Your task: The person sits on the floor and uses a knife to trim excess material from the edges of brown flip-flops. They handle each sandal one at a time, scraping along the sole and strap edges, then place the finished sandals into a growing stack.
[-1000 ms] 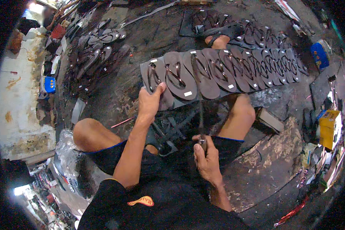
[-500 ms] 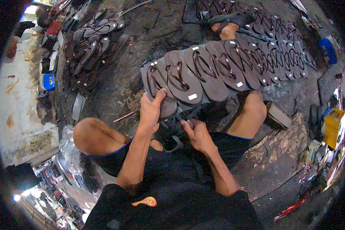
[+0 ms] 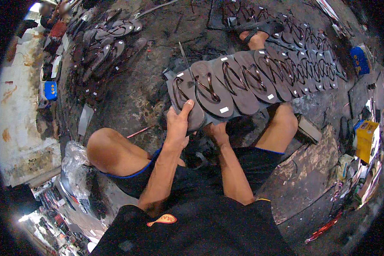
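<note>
A row of brown flip-flops (image 3: 215, 100) with glossy dark straps and small white stickers lies on a joined sheet, stretching to the right. My left hand (image 3: 179, 123) grips the flip-flop at the left end (image 3: 196, 114), thumb on top of its sole. A thin knife blade (image 3: 184, 59) sticks up past the far edge, between the first and second flip-flops. Below the near edge is my right hand (image 3: 218, 133), closed, its fingers mostly hidden under the sheet. The knife's handle is out of sight, but the blade lines up with this hand.
Loose flip-flops (image 3: 100, 57) are heaped at the far left, and more lie at the far right. My sandalled foot (image 3: 256, 39) rests beyond the row. A yellow box (image 3: 367, 141) and a blue box (image 3: 359, 59) stand at right. A thin pink stick (image 3: 140, 131) lies on the floor.
The blade, previously near the row's lower edge, now shows past its far edge. My right hand has moved up and partly under the sheet. The row's left end has shifted slightly right.
</note>
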`<control>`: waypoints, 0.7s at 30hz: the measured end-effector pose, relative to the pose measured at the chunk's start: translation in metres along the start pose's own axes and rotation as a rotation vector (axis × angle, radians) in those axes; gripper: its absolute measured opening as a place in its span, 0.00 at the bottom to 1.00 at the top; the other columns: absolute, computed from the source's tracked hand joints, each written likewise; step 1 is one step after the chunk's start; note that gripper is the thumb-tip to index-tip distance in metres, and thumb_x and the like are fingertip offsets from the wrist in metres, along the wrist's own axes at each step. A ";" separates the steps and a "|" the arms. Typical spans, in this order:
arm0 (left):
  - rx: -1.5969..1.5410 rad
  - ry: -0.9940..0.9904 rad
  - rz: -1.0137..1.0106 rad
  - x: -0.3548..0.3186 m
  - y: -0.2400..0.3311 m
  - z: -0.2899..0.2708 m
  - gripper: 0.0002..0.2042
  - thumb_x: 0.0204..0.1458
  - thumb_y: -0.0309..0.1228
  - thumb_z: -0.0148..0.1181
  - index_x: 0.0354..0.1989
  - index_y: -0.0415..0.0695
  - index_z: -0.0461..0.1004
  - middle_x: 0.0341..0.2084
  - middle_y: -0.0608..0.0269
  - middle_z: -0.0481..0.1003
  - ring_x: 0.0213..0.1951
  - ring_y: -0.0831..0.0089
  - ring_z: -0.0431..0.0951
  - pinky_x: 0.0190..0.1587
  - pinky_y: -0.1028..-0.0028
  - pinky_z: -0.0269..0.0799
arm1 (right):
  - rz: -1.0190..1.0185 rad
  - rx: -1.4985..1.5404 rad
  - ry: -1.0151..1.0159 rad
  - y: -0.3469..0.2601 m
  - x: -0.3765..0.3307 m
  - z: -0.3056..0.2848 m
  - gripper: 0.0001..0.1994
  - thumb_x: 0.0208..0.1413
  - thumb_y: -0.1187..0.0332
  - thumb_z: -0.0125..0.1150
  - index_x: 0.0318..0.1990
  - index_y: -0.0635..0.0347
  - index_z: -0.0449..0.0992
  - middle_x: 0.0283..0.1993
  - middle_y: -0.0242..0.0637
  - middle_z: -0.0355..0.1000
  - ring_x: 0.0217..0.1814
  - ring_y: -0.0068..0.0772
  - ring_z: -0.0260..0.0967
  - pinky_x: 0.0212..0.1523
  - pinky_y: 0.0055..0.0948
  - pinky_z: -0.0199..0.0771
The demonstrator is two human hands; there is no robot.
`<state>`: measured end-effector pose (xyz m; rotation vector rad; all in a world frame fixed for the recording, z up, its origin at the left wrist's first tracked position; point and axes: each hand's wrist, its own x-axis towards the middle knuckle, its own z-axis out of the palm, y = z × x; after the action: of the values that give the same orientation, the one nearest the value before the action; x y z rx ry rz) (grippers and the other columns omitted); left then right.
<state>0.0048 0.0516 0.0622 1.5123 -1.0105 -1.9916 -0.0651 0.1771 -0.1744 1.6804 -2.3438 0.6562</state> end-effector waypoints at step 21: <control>-0.045 -0.079 0.514 -0.121 0.024 -0.073 0.29 0.59 0.30 0.66 0.66 0.34 0.60 0.58 0.53 0.71 0.60 0.67 0.72 0.65 0.66 0.66 | 0.410 1.160 -0.044 -0.071 0.170 -0.275 0.19 0.57 0.64 0.74 0.49 0.69 0.79 0.32 0.32 0.78 0.32 0.17 0.72 0.33 0.22 0.73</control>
<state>0.1088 0.1028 0.1468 1.0206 -1.2303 -1.6981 -0.0864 0.1379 0.1541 1.4242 -2.4775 2.4022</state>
